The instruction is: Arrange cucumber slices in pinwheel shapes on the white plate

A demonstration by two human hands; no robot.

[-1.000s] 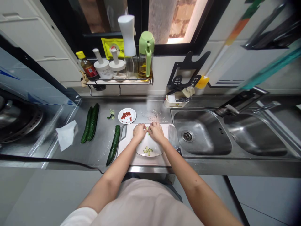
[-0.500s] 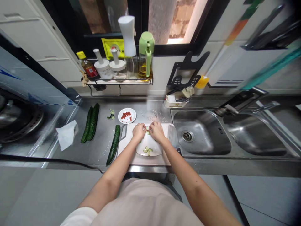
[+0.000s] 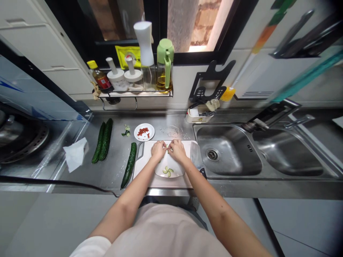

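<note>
My left hand point(image 3: 159, 151) and my right hand point(image 3: 177, 150) meet over the far edge of a white plate point(image 3: 160, 172), fingertips pinched together around pale green cucumber slices point(image 3: 167, 146). My fingers partly cover these slices. Closer to me on the same plate, thin cucumber slices point(image 3: 168, 171) lie in a pinwheel. The plate rests on a white cutting board point(image 3: 143, 166). A wide-bladed knife point(image 3: 196, 157) lies at the board's right end. Just beyond the board, a small white plate point(image 3: 136, 135) holds red pieces point(image 3: 144, 132).
One whole cucumber point(image 3: 129, 166) lies left of the board, with two more cucumbers point(image 3: 104, 141) farther left. Cucumber scraps point(image 3: 126, 131) and a white paper towel point(image 3: 76, 154) are on the counter. A double sink point(image 3: 230, 151) is at right. Above hangs a rack point(image 3: 136, 93) of bottles and jars.
My hands stay at the plate's far edge, with only slight finger movement over the slices. The whole view has shifted a little; the pinwheel looks the same.
</note>
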